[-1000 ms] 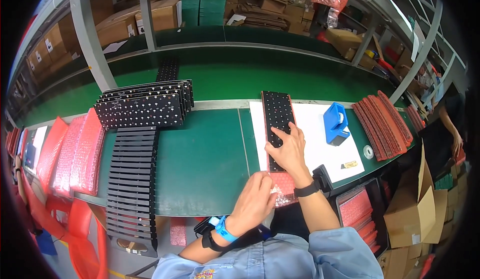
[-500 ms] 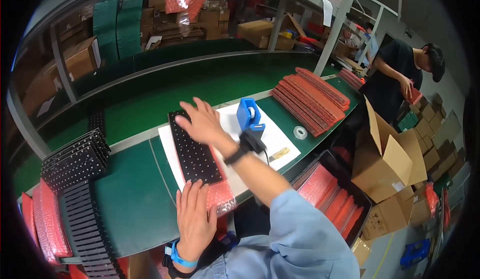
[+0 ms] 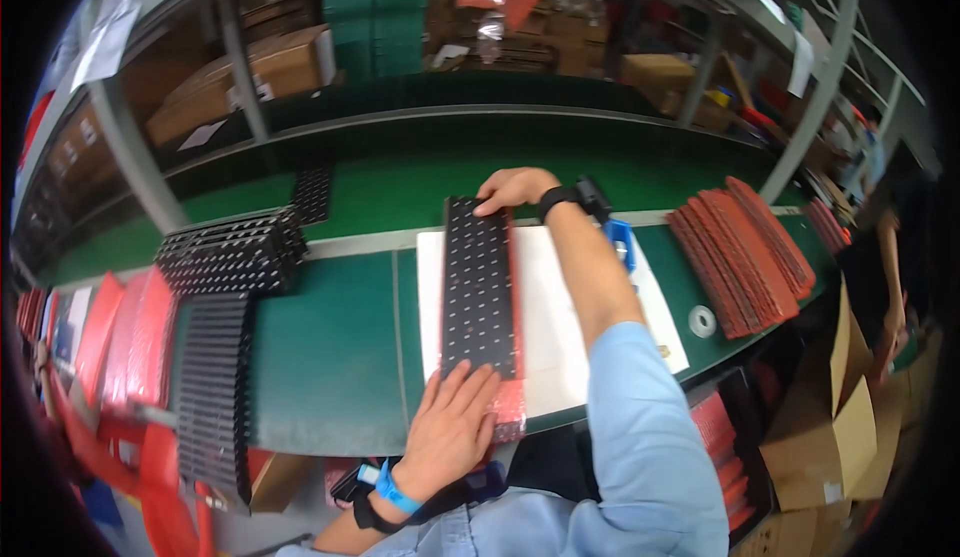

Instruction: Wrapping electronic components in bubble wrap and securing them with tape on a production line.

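A long black panel with rows of small pale dots (image 3: pixel 480 292) lies lengthwise on a red bubble-wrap bag (image 3: pixel 509 405), whose edge shows along the right side and near end. Both rest on a white board (image 3: pixel 570 357). My left hand (image 3: pixel 452 425) lies over the panel's near end, fingers stretched out flat. At the far end my right hand (image 3: pixel 520 190) holds the panel's right corner, thumb on top; its other fingers are partly hidden. A blue tape dispenser (image 3: pixel 622 242) stands beyond my right forearm, partly covered by it.
Stacked black dotted panels (image 3: pixel 228 252) and a row of black slatted pieces (image 3: pixel 213 387) sit at left, beside pink bubble-wrap bags (image 3: pixel 135 337). On the right are red wrapped packs (image 3: pixel 738 257), a tape roll (image 3: pixel 702 321) and an open carton (image 3: pixel 830 427). A co-worker's arm (image 3: pixel 890 277) shows beyond.
My view has swung, so the bench appears shifted right. My right hand has gone from lying spread over the panel to holding its far corner. My left hand stays at the near end.
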Demonstrator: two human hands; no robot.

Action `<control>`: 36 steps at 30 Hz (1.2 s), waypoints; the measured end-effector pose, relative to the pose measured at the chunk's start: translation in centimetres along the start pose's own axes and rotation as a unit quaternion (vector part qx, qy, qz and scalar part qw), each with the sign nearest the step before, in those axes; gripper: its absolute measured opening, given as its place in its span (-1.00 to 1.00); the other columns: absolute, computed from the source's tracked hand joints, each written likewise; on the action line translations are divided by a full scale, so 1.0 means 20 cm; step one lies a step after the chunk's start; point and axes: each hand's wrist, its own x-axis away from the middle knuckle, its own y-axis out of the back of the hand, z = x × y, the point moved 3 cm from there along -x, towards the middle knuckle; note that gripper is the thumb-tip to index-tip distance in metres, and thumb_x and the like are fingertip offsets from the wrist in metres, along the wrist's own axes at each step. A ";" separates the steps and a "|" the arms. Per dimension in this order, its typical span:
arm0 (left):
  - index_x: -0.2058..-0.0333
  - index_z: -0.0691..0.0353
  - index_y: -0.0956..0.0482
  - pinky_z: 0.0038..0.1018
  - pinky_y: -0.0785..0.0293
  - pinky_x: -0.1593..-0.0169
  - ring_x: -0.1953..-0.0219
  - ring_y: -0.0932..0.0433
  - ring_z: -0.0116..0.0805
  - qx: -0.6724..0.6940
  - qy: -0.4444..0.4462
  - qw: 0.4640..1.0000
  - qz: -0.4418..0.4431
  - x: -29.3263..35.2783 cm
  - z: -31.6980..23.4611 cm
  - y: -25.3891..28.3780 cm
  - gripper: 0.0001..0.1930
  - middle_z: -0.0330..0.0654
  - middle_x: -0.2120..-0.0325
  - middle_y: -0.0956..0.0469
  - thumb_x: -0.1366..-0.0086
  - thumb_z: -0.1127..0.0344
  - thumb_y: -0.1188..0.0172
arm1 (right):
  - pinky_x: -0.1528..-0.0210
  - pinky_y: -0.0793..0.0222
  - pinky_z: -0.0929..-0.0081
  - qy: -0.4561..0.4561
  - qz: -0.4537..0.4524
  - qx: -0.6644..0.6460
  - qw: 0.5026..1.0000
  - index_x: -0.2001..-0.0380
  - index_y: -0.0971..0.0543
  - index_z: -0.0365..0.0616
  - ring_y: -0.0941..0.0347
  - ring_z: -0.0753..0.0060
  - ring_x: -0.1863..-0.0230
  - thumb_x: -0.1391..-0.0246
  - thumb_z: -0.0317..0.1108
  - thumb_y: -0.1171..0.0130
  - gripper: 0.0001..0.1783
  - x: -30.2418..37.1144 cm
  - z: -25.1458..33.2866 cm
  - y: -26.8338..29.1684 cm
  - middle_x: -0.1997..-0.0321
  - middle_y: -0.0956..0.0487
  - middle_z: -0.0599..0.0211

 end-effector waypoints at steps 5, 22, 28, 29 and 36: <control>-0.14 0.16 -0.48 0.05 -0.10 -0.35 -0.29 -0.29 -0.04 -0.029 -0.015 0.999 -0.021 0.10 -0.02 0.01 -0.56 -0.13 -0.20 -0.41 -0.28 0.30 -0.12 | 0.09 -0.51 0.37 -0.029 -0.010 -0.130 0.991 -0.01 -0.51 -0.22 -0.51 0.33 0.12 0.09 -0.27 -0.47 -0.42 0.22 0.40 0.23 0.10 -0.61 0.22; 0.08 0.19 -0.57 -0.24 -0.31 -0.06 -0.02 -0.46 -0.18 -0.002 -0.099 0.994 -0.055 0.42 -0.11 0.01 -0.67 -0.17 0.12 -0.51 -0.14 0.48 -0.16 | 0.18 -0.31 0.25 0.165 -0.359 0.188 0.899 0.22 -0.52 -0.11 -0.38 0.12 0.16 0.23 -0.51 -0.31 -0.61 1.40 0.94 -0.83 0.25 -0.42 0.26; 0.13 0.17 -0.61 -0.28 -0.32 -0.07 0.00 -0.48 -0.21 0.032 -0.104 0.992 -0.057 0.46 -0.05 0.03 -0.70 -0.19 0.15 -0.53 -0.11 0.47 -0.20 | 0.05 -0.22 0.29 0.127 -0.299 0.117 0.939 0.14 -0.53 -0.12 -0.32 0.16 0.04 0.24 -0.34 -0.46 -0.49 1.34 0.99 -0.86 0.14 -0.40 0.29; 0.15 0.17 -0.62 -0.29 -0.34 -0.07 0.02 -0.50 -0.22 0.042 -0.105 0.992 -0.060 0.45 -0.03 0.04 -0.71 -0.19 0.17 -0.54 -0.11 0.46 -0.22 | 0.08 -0.25 0.29 0.124 -0.290 0.122 0.941 0.15 -0.54 -0.12 -0.35 0.16 0.07 0.23 -0.27 -0.47 -0.49 1.33 1.00 -0.85 0.16 -0.43 0.28; 0.23 0.16 -0.67 -0.35 -0.49 0.08 0.17 -0.61 -0.25 0.169 -0.084 0.981 -0.045 0.39 0.18 0.16 -0.80 -0.20 0.28 -0.63 -0.13 0.40 -0.25 | 0.19 -0.46 0.20 0.154 -0.160 -0.035 0.974 0.25 -0.60 -0.19 -0.55 -0.01 0.22 0.07 -0.13 -0.40 -0.60 0.82 1.11 -0.46 0.31 -0.61 0.07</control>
